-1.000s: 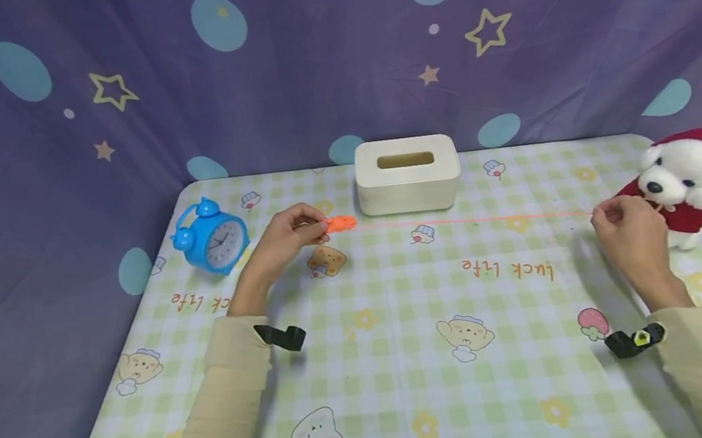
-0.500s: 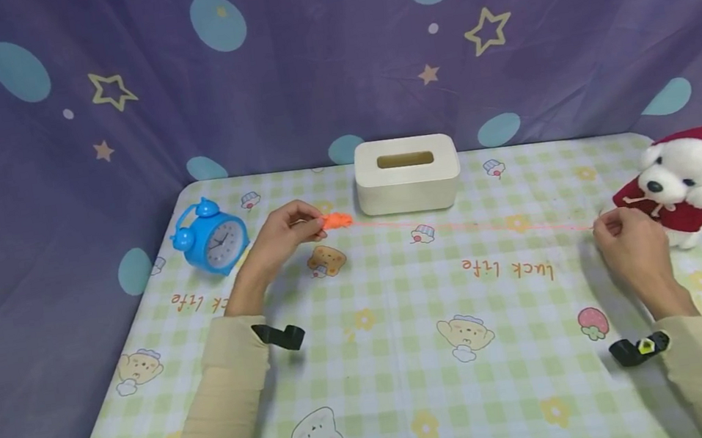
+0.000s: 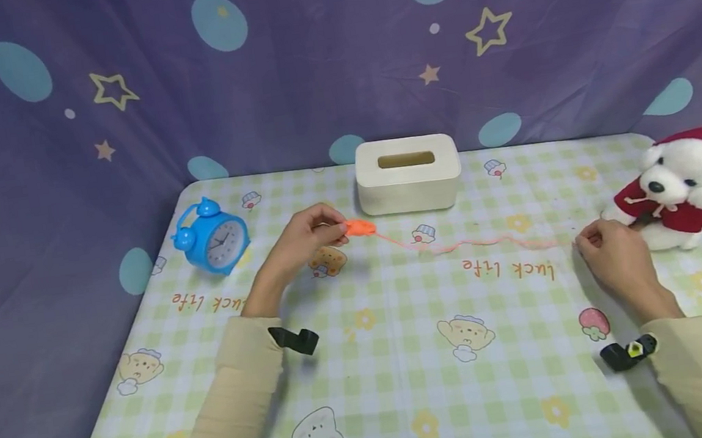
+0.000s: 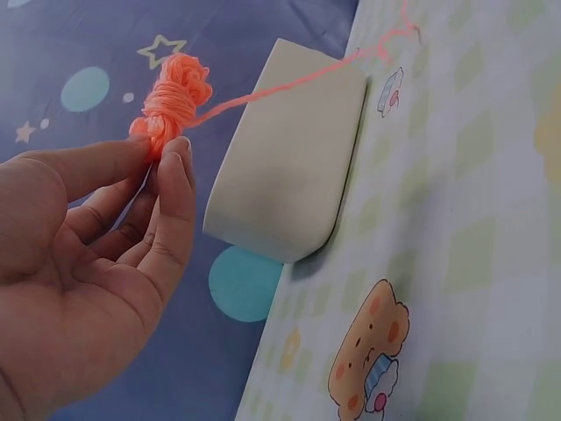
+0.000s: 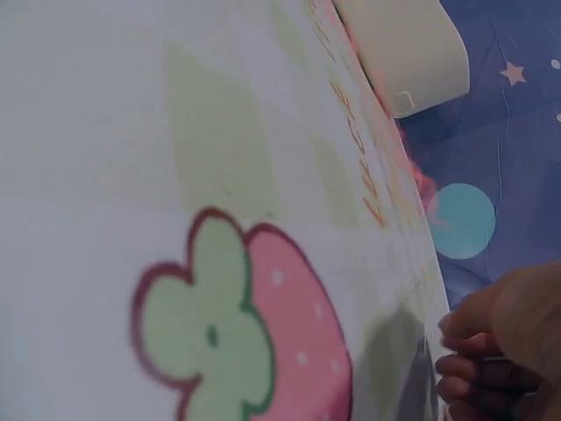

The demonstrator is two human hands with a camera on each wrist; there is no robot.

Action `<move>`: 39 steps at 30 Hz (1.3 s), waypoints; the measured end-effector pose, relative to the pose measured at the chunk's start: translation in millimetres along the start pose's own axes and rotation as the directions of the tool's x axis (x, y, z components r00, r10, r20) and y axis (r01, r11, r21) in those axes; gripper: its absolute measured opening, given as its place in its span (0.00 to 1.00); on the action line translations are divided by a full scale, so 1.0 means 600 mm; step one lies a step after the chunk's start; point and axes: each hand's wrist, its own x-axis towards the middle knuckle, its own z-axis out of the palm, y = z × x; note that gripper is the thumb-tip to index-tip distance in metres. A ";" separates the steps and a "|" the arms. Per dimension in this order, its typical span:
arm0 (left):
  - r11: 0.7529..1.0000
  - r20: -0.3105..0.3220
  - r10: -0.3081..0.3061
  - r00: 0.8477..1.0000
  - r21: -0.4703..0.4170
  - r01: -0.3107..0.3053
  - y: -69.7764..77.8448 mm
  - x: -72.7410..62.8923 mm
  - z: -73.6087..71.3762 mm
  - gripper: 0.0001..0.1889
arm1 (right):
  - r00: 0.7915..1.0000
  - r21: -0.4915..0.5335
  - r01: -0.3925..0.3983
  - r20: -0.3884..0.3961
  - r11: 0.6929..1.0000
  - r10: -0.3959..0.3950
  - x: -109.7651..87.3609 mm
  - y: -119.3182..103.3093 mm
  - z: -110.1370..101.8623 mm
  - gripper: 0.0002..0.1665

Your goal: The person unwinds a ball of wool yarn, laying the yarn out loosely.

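A small skein of orange yarn (image 3: 360, 227) is pinched between the thumb and fingers of my left hand (image 3: 307, 241), held above the table in front of the tissue box. The left wrist view shows the skein (image 4: 171, 101) wound tightly round its middle, with one strand running off it. That loose strand (image 3: 454, 246) sags and waves across the cloth towards the right. At its far end my right hand (image 3: 619, 261) pinches with thumb and forefinger, low over the table beside the plush dog. In the right wrist view its curled fingers (image 5: 456, 367) show at the lower right.
A cream tissue box (image 3: 410, 189) stands at the back middle. To the left is a blue twin-bell alarm clock (image 3: 216, 244). A white plush dog (image 3: 686, 186) in a red hat and jacket sits at the right edge. Behind the checked tablecloth (image 3: 407, 389) hangs a purple curtain (image 3: 318, 68).
The strand was stretched straight and now hangs slack in waves. My left hand has moved slightly right with the skein; my right hand has come left and lower, away from the plush dog.
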 end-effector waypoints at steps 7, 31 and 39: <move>1.000 0.006 -0.011 1.000 0.024 0.011 0.004 0.000 0.008 0.09 | 0.999 0.005 0.038 -0.036 0.999 -0.037 0.009 -0.024 -0.008 0.12; 0.997 0.041 0.024 0.999 0.072 -0.027 0.030 0.005 0.033 0.07 | 0.877 0.515 0.436 -0.058 0.738 -0.477 0.036 -0.308 0.120 0.14; 0.997 0.060 0.055 0.997 0.043 -0.058 0.032 0.008 0.039 0.07 | 0.859 0.641 0.421 -0.054 0.642 -0.509 0.033 -0.348 0.169 0.12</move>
